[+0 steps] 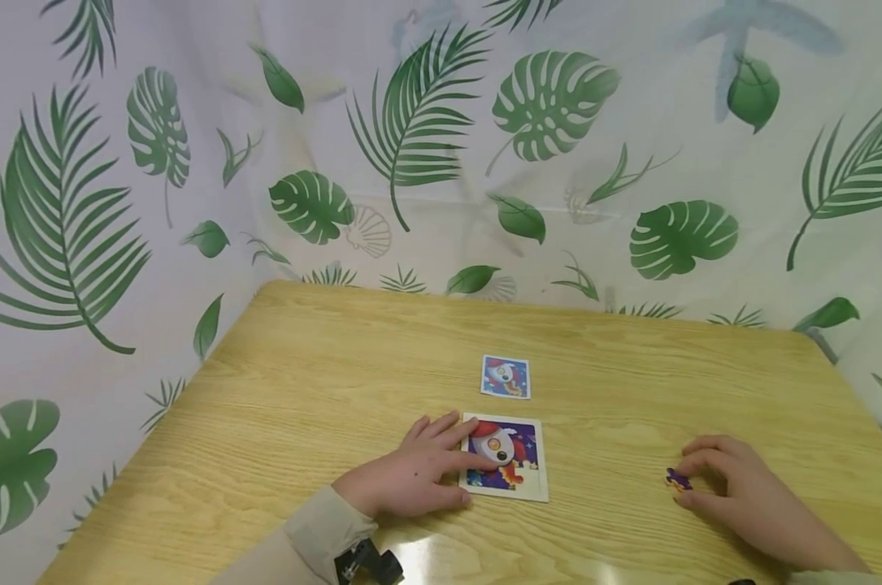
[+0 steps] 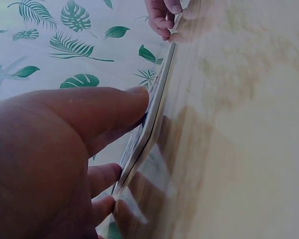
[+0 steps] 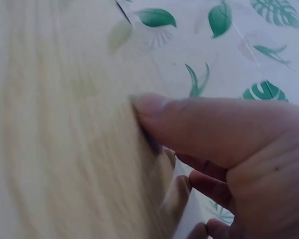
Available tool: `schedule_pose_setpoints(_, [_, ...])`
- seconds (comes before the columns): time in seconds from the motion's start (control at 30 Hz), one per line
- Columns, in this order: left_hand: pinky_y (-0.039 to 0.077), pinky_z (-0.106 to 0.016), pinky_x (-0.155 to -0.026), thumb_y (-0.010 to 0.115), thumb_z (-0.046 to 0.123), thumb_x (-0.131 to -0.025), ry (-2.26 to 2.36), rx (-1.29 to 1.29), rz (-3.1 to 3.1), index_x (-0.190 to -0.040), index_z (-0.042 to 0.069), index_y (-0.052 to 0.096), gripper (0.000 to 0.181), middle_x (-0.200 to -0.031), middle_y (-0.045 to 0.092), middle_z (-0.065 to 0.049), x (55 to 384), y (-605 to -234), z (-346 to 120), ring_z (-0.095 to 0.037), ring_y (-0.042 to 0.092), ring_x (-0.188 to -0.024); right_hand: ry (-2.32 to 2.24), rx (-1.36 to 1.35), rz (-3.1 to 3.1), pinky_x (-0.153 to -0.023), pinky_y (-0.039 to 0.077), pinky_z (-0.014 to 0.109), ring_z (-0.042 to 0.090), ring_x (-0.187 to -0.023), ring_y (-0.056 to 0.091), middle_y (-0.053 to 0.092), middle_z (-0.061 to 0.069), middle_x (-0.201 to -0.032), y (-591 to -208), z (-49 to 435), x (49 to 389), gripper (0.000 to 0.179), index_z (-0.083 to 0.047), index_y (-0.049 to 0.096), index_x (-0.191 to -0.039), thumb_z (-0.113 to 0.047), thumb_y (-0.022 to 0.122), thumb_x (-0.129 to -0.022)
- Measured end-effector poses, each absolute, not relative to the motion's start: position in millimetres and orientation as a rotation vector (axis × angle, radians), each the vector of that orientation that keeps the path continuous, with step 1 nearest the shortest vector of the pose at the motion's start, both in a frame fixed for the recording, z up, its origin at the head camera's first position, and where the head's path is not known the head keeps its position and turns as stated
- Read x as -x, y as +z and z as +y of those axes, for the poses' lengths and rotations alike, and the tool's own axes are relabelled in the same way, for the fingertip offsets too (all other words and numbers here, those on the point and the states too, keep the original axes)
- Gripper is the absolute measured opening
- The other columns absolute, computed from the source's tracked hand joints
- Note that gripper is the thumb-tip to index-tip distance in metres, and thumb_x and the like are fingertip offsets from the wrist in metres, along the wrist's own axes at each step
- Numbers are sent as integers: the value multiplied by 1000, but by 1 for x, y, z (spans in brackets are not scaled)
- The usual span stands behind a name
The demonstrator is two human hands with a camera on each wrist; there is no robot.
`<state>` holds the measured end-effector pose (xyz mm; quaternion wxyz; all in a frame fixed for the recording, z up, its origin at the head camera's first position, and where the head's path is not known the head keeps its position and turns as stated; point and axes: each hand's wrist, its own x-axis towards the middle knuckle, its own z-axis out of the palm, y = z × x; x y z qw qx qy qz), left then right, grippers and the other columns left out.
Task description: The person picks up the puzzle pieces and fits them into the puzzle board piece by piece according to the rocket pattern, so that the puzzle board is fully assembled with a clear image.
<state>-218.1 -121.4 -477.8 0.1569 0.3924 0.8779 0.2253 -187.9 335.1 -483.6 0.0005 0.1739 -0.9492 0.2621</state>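
Observation:
A square jigsaw puzzle [image 1: 509,432] in a cream frame lies on the table, its picture showing a white and red character on purple. Pale backing shows at its lower right. My left hand [image 1: 426,471] rests across its left side with spread fingers; in the left wrist view the thumb [image 2: 114,107] lies against the board's edge. Well to the right, my right hand [image 1: 748,496] pinches a small purple and orange puzzle piece [image 1: 678,479] at the tabletop. In the right wrist view the thumb [image 3: 189,124] covers most of that piece, leaving a dark edge.
A small picture card [image 1: 506,377] with a similar character lies just behind the puzzle. The wooden table [image 1: 338,357] ends at a white leaf-printed cloth [image 1: 441,236] behind and at the sides. A black device [image 1: 367,562] is strapped at the left wrist.

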Motion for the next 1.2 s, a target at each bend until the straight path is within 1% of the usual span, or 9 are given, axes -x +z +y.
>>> schedule_pose_setpoints(0.07, [0, -63, -118, 59, 41, -99, 644, -1118, 2510, -149, 39, 50, 51, -169, 13, -1, 218, -477, -121, -32, 2, -154, 829, -552, -2963, -87, 32, 11, 23, -114, 46, 57, 3, -124, -485, 328, 189, 10, -32, 70, -95, -30, 78, -90])
schedule_pose_setpoints(0.17, [0, -62, -118, 59, 41, -99, 641, -1114, 2510, -150, 40, 50, 51, -169, 13, -1, 218, -476, -120, -32, 2, -154, 848, -542, -2949, -95, 38, 31, 26, -116, 46, 58, 4, -123, -486, 319, 191, 10, -30, 69, -98, -32, 77, -92])
schedule_pose_setpoints(0.27, [0, -62, -118, 59, 42, -99, 643, -1109, 2511, -150, 41, 50, 51, -169, 12, 0, 217, -475, -120, -30, 1, -155, 874, -495, -2931, -97, 36, 49, 33, -120, 47, 58, 9, -125, -488, 316, 192, 25, -21, 69, -108, -37, 77, -91])
schedule_pose_setpoints(0.43, [0, -61, -119, 59, 43, -99, 639, -1079, 2520, -149, 42, 50, 51, -169, 12, 2, 217, -475, -124, -29, 1, -155, 884, -467, -2913, -105, 30, 42, 37, -126, 43, 54, 11, -133, -491, 322, 193, 40, -14, 67, -118, -40, 78, -89])
schedule_pose_setpoints(0.5, [1, -61, -118, 60, 42, -99, 641, -1077, 2519, -148, 41, 51, 50, -169, 13, 1, 217, -475, -124, -30, 2, -155, 877, -477, -2920, -106, 30, 45, 37, -128, 41, 52, 10, -135, -492, 325, 192, 37, -16, 68, -115, -39, 79, -89])
schedule_pose_setpoints(0.6, [1, -62, -118, 60, 42, -99, 653, -1094, 2507, -148, 40, 52, 50, -169, 13, 1, 217, -476, -124, -31, 2, -155, 888, -501, -2921, -98, 33, 60, 41, -127, 41, 50, 12, -136, -493, 326, 192, 27, -19, 69, -108, -35, 80, -89])
schedule_pose_setpoints(0.8, [0, -61, -119, 60, 42, -99, 667, -1090, 2510, -148, 42, 51, 50, -169, 12, 2, 217, -474, -122, -29, 1, -155, 933, -485, -2912, -97, 34, 60, 42, -128, 41, 52, 12, -135, -489, 319, 194, 21, -20, 71, -104, -32, 79, -90])
schedule_pose_setpoints(0.97, [0, -60, -119, 60, 42, -99, 661, -1080, 2509, -147, 41, 52, 50, -169, 13, 2, 217, -474, -122, -30, 2, -155, 1025, -516, -2892, -100, 35, 65, 40, -130, 42, 54, 11, -134, -491, 291, 196, 22, -20, 71, -107, -34, 77, -92])
schedule_pose_setpoints(1.2, [-1, -60, -119, 59, 42, -98, 676, -1070, 2507, -148, 39, 53, 50, -169, 14, -1, 216, -474, -118, -32, 3, -154, 1091, -650, -2819, -106, 36, 57, 29, -127, 47, 57, 3, -130, -494, 227, 196, 19, -28, 67, -102, -36, 80, -89])
